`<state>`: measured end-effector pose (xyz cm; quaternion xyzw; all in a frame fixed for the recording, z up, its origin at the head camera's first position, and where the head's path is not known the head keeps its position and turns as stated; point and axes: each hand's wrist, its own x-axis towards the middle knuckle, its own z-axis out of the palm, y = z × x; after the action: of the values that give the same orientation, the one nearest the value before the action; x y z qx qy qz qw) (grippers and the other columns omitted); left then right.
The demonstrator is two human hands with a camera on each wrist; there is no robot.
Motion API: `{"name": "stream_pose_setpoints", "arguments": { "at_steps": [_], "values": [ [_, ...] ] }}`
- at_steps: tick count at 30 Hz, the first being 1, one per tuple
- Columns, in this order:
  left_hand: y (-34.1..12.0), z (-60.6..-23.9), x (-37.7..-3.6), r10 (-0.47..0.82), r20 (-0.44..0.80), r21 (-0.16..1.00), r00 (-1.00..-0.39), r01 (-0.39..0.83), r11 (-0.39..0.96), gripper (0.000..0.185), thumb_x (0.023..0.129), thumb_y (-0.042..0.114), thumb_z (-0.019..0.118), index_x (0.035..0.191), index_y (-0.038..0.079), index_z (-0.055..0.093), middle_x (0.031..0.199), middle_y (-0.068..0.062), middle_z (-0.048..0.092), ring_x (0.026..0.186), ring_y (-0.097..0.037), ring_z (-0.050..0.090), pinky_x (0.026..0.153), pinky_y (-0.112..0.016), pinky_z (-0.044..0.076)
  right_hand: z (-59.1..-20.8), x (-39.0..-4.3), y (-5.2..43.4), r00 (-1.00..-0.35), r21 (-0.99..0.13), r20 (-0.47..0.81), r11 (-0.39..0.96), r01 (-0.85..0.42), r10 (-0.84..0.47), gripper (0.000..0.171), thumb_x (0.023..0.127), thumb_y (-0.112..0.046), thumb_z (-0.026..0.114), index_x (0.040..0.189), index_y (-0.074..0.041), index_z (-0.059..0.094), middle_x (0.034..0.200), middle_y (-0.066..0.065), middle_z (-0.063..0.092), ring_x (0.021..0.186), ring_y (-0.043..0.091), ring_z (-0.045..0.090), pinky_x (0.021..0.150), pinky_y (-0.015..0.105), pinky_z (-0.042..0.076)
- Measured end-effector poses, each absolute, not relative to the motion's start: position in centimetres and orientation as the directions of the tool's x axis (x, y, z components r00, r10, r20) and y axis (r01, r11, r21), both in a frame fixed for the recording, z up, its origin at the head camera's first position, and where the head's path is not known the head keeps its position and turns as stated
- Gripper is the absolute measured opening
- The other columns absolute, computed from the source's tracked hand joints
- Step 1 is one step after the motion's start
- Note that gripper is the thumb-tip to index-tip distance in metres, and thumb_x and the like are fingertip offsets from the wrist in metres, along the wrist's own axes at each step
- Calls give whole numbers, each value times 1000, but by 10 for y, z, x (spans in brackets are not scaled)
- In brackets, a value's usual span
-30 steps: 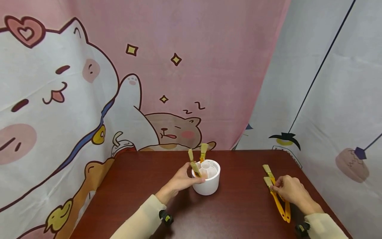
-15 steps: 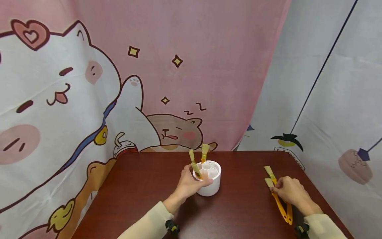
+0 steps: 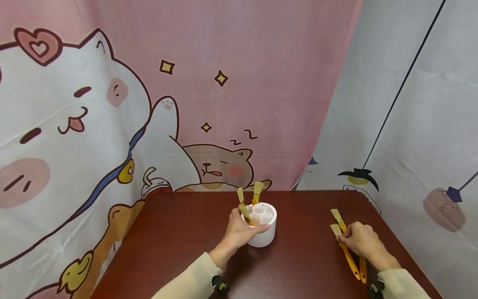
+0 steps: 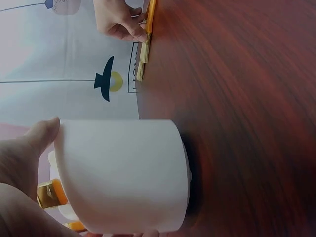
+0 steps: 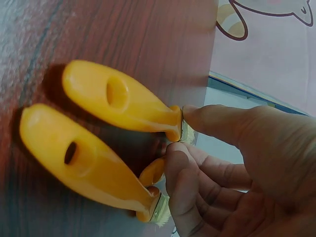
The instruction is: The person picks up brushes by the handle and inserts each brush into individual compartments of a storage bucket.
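Observation:
A round white pot (image 3: 263, 236) with an inner divider of several compartments stands mid-table. My left hand (image 3: 238, 230) grips its left side, the thumb across the front near the rim. Brushes with pale bristles, such as this upright flat brush (image 3: 257, 189), stick up from the pot; others lean beside my left fingers. At the right, two flat brushes with yellow handles lie on the table. My right hand (image 3: 361, 238) pinches the nearer brush (image 3: 349, 259) at its neck between thumb and index finger. The farther brush (image 3: 363, 272) lies beside it, partly hidden by the hand.
The dark red-brown table (image 3: 298, 265) has a glossy wood grain. Behind it hangs a pink cloth (image 3: 269, 83) printed with cartoon cats, with a pale cloth (image 3: 418, 124) at the right. Black bands sit on both wrists.
My left hand has shifted right around the pot, its thumb now farther across the front. My right hand has stayed at the nearer brush with only a slight shift.

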<state>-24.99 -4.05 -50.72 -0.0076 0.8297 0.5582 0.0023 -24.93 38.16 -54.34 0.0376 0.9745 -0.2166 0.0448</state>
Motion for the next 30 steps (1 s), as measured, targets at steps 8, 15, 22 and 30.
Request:
{"name": "stream_pose_setpoints", "arguments": {
  "at_steps": [8, 15, 22, 30],
  "values": [
    [-61, -509, -258, 149, -44, 950, -988, 5, 313, 98, 85, 34, 105, 159, 1, 49, 155, -23, 66, 145, -41, 69, 128, -67, 51, -545, -250, 378, -991, -433, -109, 894, 116, 76, 29, 102, -31, 91, 89, -8, 79, 84, 5, 73, 70, 19, 65, 63, 37, 53],
    [-72, -510, -265, 220, -81, 945, -972, -4, 328, 100, 87, 36, 104, 164, 3, 49, 164, -23, 63, 152, -43, 63, 132, -70, 45, -545, -254, 376, -994, -436, -93, 894, 99, 65, 26, 101, -29, 92, 93, -7, 80, 93, 8, 81, 77, 20, 71, 73, 47, 62],
    [-75, -509, -267, 233, -82, 936, -969, 6, 351, 106, 87, 38, 103, 168, 2, 46, 165, -23, 63, 154, -43, 62, 133, -70, 44, -545, -254, 372, -995, -449, -69, 889, 93, 70, 26, 100, -29, 92, 96, -8, 77, 94, 7, 78, 78, 22, 66, 73, 45, 56],
    [-75, -508, -269, 238, -98, 928, -966, -3, 373, 114, 88, 41, 102, 174, 0, 39, 170, -24, 60, 157, -44, 60, 135, -71, 41, -541, -253, 370, -998, -447, 31, 894, 28, 47, 28, 101, -30, 93, 100, -7, 78, 92, 2, 82, 81, 20, 71, 75, 49, 58]
  ]
}}
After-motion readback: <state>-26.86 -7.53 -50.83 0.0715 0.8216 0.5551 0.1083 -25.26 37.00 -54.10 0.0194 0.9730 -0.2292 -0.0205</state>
